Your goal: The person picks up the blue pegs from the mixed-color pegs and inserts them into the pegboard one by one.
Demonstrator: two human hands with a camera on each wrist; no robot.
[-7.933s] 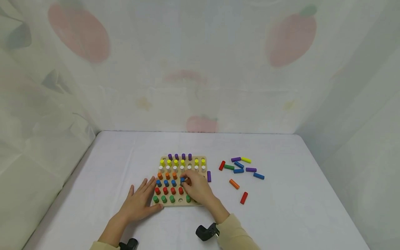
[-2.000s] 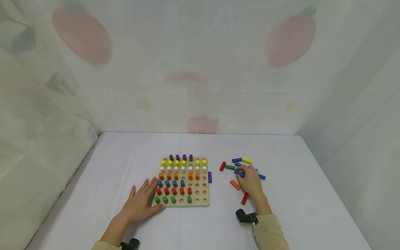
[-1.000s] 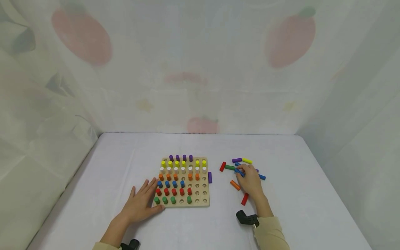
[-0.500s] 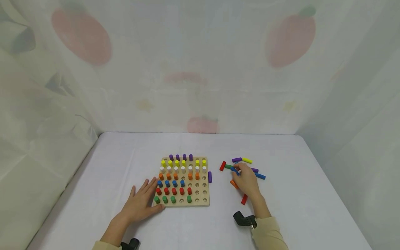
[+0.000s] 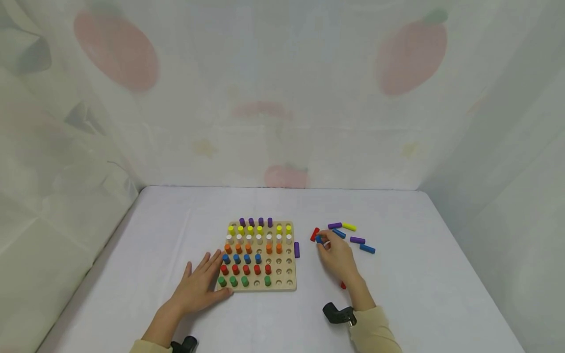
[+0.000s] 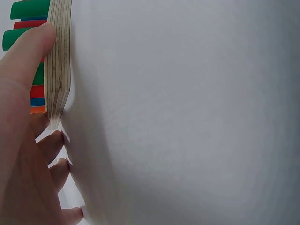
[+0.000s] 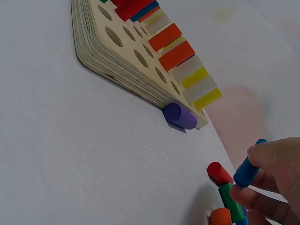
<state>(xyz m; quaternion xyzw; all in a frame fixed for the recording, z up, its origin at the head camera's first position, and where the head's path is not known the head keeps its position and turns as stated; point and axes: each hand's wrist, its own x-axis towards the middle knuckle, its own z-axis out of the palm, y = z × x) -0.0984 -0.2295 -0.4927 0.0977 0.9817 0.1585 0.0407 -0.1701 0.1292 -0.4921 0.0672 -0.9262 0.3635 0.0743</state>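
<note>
Our left hand [image 5: 196, 290] rests, fingers straight, against the pegboard [image 5: 284, 277]'s left edge. Our right hand [image 5: 339, 256] pinches a blue peg [image 7: 246, 172] above the table [image 5: 441, 274]; a purple peg [image 5: 296, 250] lies between it and the pegboard. Farther off lies a yellow peg [image 5: 349, 227].

Between the left hand [image 5: 197, 289] and right hand [image 5: 339, 254], a pale wooden pegboard [image 5: 284, 277] with striped edges [image 7: 112, 70] bears rows of purple, yellow, white, orange, blue, red and green cylindrical pegs [image 5: 259, 239]. The right hand has a blue cylindrical peg [image 7: 245, 174]. Beyond both hands, the white cloth backdrop [image 5: 309, 63] carries faded red fruit shapes [image 5: 116, 49].
</note>
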